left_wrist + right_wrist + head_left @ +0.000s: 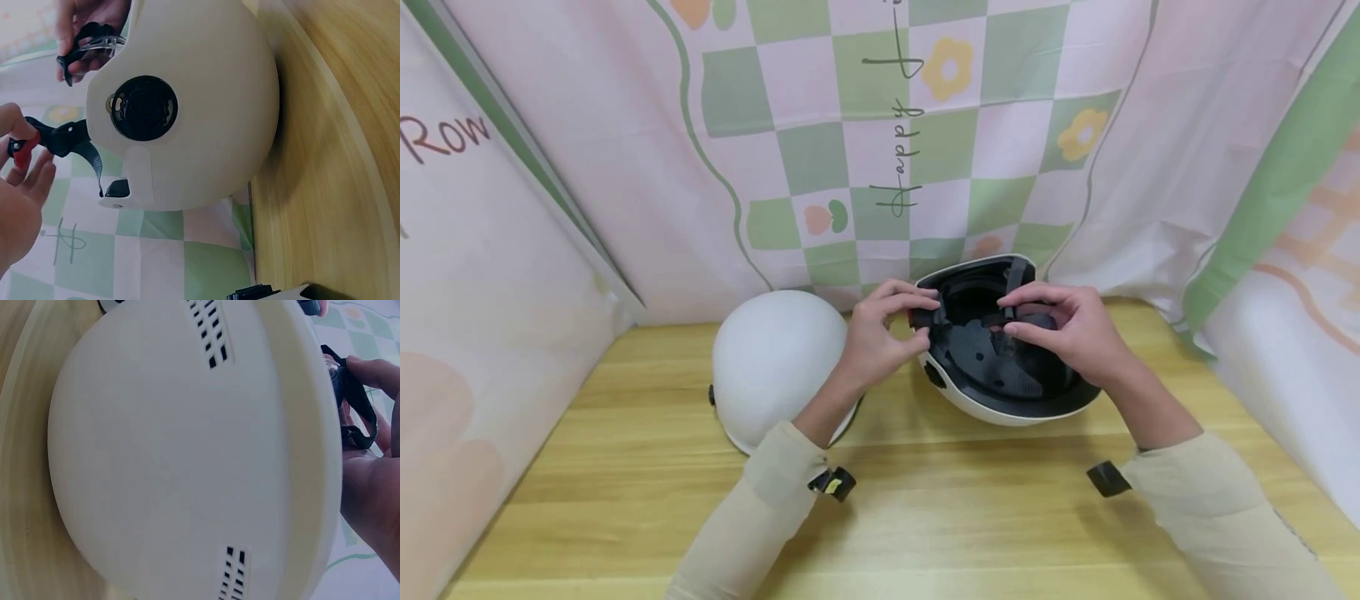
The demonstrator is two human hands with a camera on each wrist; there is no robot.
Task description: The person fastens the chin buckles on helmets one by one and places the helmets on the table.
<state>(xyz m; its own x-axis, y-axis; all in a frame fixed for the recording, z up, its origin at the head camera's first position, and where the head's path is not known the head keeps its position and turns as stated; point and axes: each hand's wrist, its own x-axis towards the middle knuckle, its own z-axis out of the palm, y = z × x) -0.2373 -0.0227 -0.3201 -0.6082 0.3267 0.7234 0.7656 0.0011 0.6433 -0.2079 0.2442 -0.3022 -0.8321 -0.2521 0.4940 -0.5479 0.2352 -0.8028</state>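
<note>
A white helmet (973, 408) lies upside down on the table, its black lining (992, 367) facing up. At its left rim my left hand (880, 329) pinches a black chin-strap buckle with a red tab (26, 150), seen close in the left wrist view. My right hand (1075, 329) is over the helmet's opening, thumb and fingers pinching the other black strap (359, 403). A clear plastic piece (103, 42) shows beside that strap. On the shell's side is a round black knob (144, 107).
A second white helmet (778, 358) sits dome up to the left, close to my left forearm. Behind both helmets hangs a checkered curtain (880, 150) at the back edge of the wooden table (940, 517). More cloth hangs along the left and right sides.
</note>
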